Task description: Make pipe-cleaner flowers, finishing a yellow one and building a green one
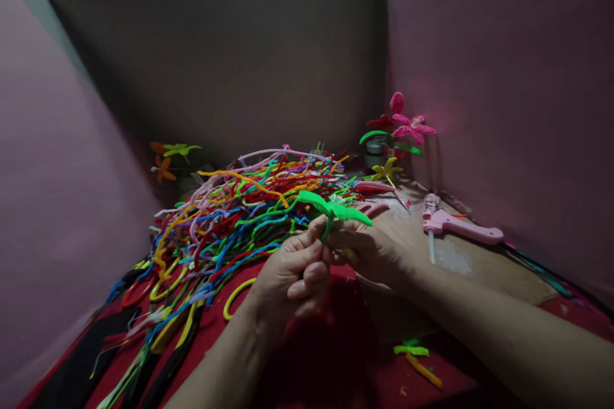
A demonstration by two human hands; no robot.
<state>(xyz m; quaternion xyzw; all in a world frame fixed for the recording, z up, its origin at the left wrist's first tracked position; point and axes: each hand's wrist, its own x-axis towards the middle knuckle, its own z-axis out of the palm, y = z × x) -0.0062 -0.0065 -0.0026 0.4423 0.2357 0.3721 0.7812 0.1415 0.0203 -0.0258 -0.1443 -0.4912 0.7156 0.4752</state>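
My left hand (292, 275) and my right hand (369, 249) meet at the centre, both pinched on a green pipe-cleaner shape (336, 209) with two leaf-like loops spreading left and right above my fingers. Its stem runs down between my fingertips. A big tangled heap of coloured pipe cleaners (240, 211) lies just behind and to the left of my hands on the red cloth (336, 364).
A pink glue gun (455, 223) lies on a brown board (480, 268) to the right. Finished pipe-cleaner flowers (400, 128) stand in a small jar in the back corner; orange and green flowers (170, 156) sit back left. Green and orange scraps (415, 358) lie near my right forearm. Pink walls close in on both sides.
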